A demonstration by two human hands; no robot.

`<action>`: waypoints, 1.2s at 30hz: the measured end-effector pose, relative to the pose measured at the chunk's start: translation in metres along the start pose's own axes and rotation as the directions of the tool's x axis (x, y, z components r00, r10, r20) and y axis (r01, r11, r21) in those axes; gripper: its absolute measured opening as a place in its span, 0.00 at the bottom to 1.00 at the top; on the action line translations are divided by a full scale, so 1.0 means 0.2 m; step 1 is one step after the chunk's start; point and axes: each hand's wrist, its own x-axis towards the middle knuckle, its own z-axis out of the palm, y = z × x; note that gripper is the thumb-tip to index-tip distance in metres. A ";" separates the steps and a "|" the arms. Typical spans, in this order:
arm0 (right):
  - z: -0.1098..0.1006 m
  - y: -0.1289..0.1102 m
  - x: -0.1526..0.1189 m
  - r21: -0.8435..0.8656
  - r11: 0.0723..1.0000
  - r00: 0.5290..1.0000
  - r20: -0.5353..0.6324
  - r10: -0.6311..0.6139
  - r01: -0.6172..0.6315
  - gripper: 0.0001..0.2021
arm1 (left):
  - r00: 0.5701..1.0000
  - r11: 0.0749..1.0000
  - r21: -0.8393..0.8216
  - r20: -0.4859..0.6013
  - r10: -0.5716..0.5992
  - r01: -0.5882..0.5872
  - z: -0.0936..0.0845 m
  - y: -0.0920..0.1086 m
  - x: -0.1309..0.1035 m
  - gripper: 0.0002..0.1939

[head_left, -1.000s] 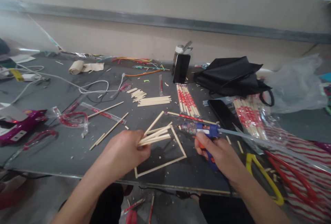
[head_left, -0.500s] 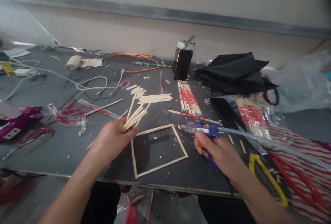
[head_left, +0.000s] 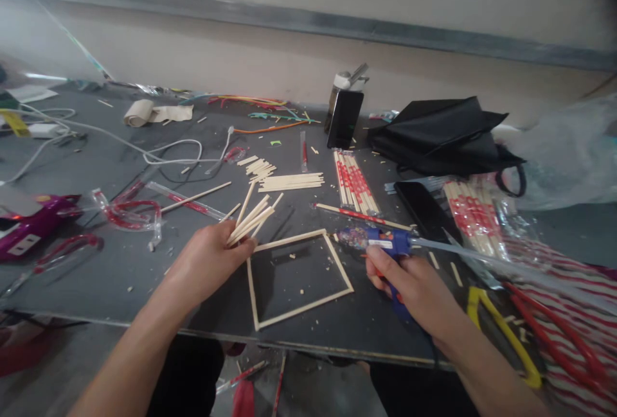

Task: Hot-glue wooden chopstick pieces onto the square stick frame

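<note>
My left hand (head_left: 219,256) is closed round a bunch of short wooden sticks (head_left: 253,218) that fan out above the fingers. In my right hand (head_left: 398,275) is a blue glue gun (head_left: 390,241), its nozzle pointing left and a long clear glue stick (head_left: 463,253) coming out of its back. Between the hands, a four-sided frame of wooden sticks (head_left: 303,308) lies flat on the dark table (head_left: 159,288). The nozzle is close to the frame's upper right corner; whether they touch cannot be made out.
Cut sticks (head_left: 292,182) lie behind the frame, with packs of wrapped chopsticks (head_left: 355,180) to their right. A propped phone (head_left: 345,119), black bag (head_left: 438,137) and flat phone (head_left: 421,210) are further right. Yellow-handled (head_left: 506,333) and red-handled tools (head_left: 559,333) lie front right; a purple glue gun (head_left: 36,227) lies left.
The whole view has shifted slightly, with table objects appearing a little further right. Both hands keep the same holds, and the frame has not visibly changed.
</note>
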 end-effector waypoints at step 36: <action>0.03 -0.03 0.00 0.039 0.999 0.998 -0.050 0.029 -0.027 0.27 | 0.999 1.000 -0.003 0.047 0.021 -0.020 0.01 -0.04 0.02 0.12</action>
